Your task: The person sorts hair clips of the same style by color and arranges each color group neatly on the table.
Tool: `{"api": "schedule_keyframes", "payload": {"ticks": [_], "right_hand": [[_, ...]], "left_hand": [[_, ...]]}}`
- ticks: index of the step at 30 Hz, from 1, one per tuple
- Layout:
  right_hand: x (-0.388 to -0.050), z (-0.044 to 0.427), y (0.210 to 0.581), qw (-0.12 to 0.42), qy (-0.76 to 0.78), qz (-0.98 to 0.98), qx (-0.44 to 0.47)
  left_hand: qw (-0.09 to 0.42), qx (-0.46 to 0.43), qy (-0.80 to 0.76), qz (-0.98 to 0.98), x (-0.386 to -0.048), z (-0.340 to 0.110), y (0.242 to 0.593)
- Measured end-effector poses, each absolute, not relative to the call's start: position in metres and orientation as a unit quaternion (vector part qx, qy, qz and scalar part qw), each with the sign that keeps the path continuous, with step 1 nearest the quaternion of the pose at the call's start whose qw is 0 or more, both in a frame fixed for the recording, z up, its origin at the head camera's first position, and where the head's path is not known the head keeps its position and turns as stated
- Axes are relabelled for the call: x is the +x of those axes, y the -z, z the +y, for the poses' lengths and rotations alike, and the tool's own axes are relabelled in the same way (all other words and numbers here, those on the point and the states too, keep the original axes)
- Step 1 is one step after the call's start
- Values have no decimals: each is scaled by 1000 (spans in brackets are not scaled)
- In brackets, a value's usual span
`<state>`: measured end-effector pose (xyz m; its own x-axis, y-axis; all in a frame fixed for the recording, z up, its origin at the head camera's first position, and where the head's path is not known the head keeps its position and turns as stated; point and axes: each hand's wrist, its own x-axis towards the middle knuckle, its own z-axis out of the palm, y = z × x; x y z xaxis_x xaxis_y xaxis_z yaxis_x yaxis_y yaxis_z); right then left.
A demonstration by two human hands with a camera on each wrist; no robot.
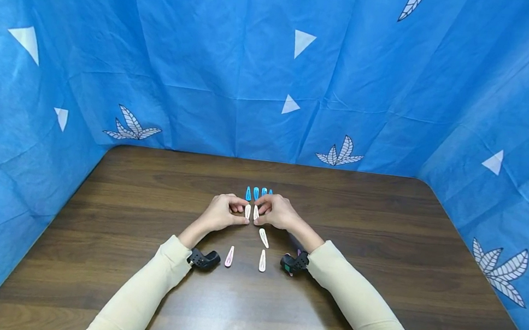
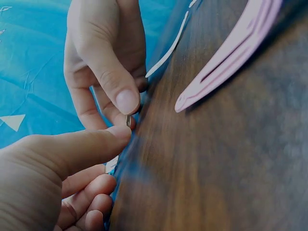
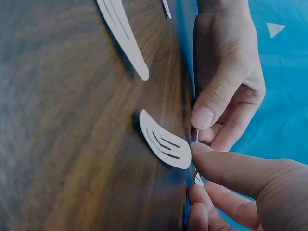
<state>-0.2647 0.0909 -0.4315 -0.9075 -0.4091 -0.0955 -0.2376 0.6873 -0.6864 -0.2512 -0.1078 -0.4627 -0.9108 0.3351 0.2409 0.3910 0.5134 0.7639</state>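
Near the middle of the table my two hands face each other, a small gap apart. With thumb and fingers, my left hand (image 1: 225, 213) pinches a white snap hair clip (image 1: 247, 212) by its ends. My right hand (image 1: 280, 213) holds a second white hair clip (image 1: 256, 213) the same way, beside the first. In the left wrist view my left hand (image 2: 43, 168) lies in the foreground and the right hand (image 2: 103, 53) beyond. The right wrist view shows these clips only edge-on, partly hidden by the fingers of my right hand (image 3: 240, 183).
Several blue hair clips (image 1: 256, 193) stand in a row behind my hands. Nearer lie a tilted white clip (image 1: 263, 237), a straight pale clip (image 1: 262, 260) and a pink clip (image 1: 229, 256). Something pink sits partly hidden by the right wrist camera (image 1: 294, 263). Blue cloth (image 1: 266, 66) surrounds the table.
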Motion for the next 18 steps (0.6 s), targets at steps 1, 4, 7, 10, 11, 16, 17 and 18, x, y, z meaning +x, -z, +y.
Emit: {"api": "schedule_keyframes", "payload": {"ticks": [1, 4, 7, 10, 11, 16, 17, 18], "right_hand": [[-265, 91, 432, 122, 353, 911, -176], [-265, 90, 432, 125, 353, 912, -169], [-266, 90, 433, 126, 353, 912, -165], [-266, 89, 433, 126, 351, 913, -166], [-266, 89, 433, 125, 349, 914, -168], [-265, 89, 433, 128, 348, 912, -174], [-265, 89, 433, 129, 348, 912, -174], [-265, 90, 433, 129, 348, 912, -175]], "left_hand": [[33, -210, 442, -872, -251, -108, 463], [35, -211, 430, -877, -252, -108, 463], [33, -211, 419, -883, -251, -107, 463], [31, -213, 410, -886, -252, -107, 463], [31, -213, 408, -887, -252, -107, 464], [36, -215, 404, -889, -251, -107, 464], [38, -216, 403, -888, -251, -107, 465], [38, -216, 404, -888, -251, -107, 465]]}}
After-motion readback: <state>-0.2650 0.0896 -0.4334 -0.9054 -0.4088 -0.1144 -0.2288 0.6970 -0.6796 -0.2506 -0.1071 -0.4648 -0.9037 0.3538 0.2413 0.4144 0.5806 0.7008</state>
